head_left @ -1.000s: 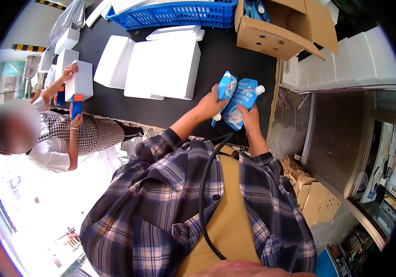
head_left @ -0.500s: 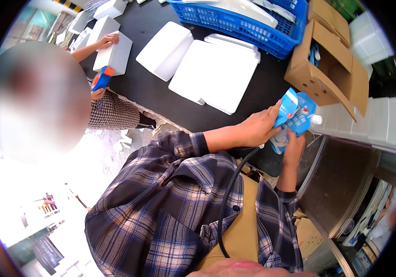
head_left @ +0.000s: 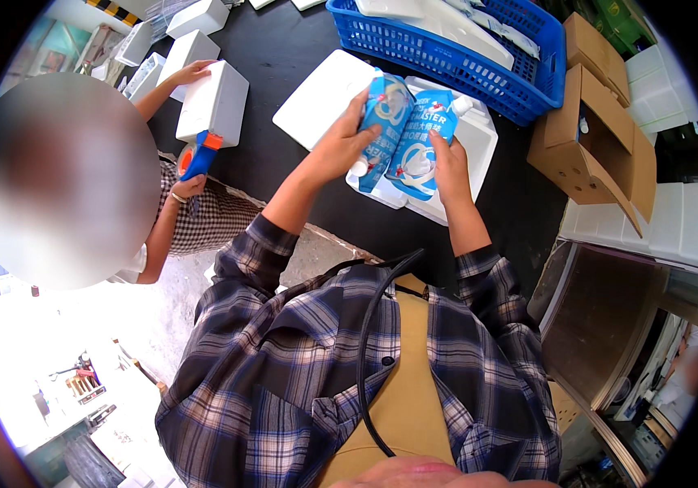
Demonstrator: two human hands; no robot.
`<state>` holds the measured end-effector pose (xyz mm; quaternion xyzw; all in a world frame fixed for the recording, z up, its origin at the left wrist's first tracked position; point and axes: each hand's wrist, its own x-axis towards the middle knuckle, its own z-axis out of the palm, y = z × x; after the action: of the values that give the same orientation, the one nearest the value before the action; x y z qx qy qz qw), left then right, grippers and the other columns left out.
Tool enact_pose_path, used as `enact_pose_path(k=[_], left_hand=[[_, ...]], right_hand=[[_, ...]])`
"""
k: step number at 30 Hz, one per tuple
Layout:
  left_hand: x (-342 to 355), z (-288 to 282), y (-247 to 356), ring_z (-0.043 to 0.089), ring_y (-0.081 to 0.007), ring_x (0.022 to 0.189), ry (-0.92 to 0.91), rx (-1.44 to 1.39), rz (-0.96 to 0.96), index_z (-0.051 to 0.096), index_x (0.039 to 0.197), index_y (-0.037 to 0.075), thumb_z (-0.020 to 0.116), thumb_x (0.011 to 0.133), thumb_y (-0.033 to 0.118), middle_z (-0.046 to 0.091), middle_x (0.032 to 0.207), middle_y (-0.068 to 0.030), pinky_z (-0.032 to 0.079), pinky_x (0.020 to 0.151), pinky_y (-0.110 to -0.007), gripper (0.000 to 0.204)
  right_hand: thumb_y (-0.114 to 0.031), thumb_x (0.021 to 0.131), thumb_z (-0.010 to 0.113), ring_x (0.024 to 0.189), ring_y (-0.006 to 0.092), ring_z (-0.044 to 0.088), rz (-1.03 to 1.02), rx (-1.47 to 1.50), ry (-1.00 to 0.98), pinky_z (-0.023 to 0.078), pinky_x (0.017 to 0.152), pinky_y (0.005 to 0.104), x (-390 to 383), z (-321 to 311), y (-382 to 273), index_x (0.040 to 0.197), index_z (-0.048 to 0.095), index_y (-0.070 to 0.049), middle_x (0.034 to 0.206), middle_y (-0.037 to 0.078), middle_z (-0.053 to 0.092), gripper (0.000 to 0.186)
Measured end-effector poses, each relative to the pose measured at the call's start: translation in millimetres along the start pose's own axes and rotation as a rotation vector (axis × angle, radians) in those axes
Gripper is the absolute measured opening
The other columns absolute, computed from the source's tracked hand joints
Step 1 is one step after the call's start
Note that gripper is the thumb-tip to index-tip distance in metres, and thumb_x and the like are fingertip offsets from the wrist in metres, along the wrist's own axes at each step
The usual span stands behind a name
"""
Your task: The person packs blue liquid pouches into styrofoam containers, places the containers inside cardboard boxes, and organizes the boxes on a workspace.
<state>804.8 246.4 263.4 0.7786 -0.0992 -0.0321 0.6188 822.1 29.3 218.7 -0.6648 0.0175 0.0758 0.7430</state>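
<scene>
My left hand (head_left: 339, 145) is closed around a blue spout pouch (head_left: 388, 114), tilted with its white cap toward me. A second blue spout pouch (head_left: 416, 154), its white cap at the upper right, is gripped by my right hand (head_left: 451, 163). The two pouches are side by side over a white foam box (head_left: 479, 150), and they hide part of it. To their left lies a flat white foam piece (head_left: 310, 104) on the black table.
A blue crate (head_left: 438, 61) with white packages stands at the back. On the right is an open cardboard box (head_left: 564, 154). At the left, a co-worker holds a blue and orange tape dispenser (head_left: 198, 157) against a white foam box (head_left: 215, 106).
Both hands have carried the pouches left and away from the cardboard box, over the foam box. The pouches, overlapping before, are now apart, one in each hand.
</scene>
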Motion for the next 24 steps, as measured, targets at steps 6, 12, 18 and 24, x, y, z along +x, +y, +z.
enact_pose_path(k=[6, 12, 18, 24], left_hand=[[21, 0, -45, 0.055, -0.0456, 0.13, 0.034, 0.122, -0.074, 0.026, 0.156, -0.005, 0.061, 0.097, 0.019, 0.053, 0.139, -0.0348, 0.04, 0.111, -0.044, 0.072], [21, -1, -38, 0.052, -0.0432, 0.125, 0.115, 0.688, 0.066, 0.04, 0.149, -0.005, 0.066, 0.093, 0.022, 0.059, 0.131, -0.0245, 0.041, 0.106, -0.049, 0.067], [16, 11, -47, 0.052, -0.0393, 0.118, 0.082, 0.748, 0.109, 0.051, 0.14, 0.0, 0.069, 0.088, 0.018, 0.058, 0.126, -0.019, 0.041, 0.099, -0.049, 0.058], [5, 24, -65, 0.045, -0.0395, 0.131, 0.254, 0.908, 0.128, 0.047, 0.146, 0.007, 0.073, 0.084, 0.018, 0.047, 0.144, -0.0187, 0.037, 0.106, -0.05, 0.068]], right_hand=[[-0.034, 0.094, 0.06, 0.091, 0.0343, 0.071, -0.027, -0.492, -0.026, 0.053, 0.085, 0.0412, 20, 15, 8, 0.108, 0.071, 0.002, 0.096, 0.02, 0.074, 0.04], [-0.035, 0.085, 0.06, 0.083, 0.0398, 0.071, 0.032, -1.015, -0.119, 0.055, 0.079, 0.0473, 11, 32, -31, 0.088, 0.075, 0.0, 0.083, 0.02, 0.073, 0.037], [-0.039, 0.085, 0.059, 0.084, 0.0385, 0.072, 0.037, -1.318, -0.175, 0.056, 0.078, 0.047, 35, 30, -21, 0.086, 0.076, -0.001, 0.087, 0.02, 0.074, 0.042], [-0.041, 0.08, 0.073, 0.094, 0.0341, 0.072, -0.039, -1.369, -0.136, 0.057, 0.081, 0.0464, 26, 26, -29, 0.093, 0.074, -0.004, 0.098, 0.016, 0.075, 0.039]])
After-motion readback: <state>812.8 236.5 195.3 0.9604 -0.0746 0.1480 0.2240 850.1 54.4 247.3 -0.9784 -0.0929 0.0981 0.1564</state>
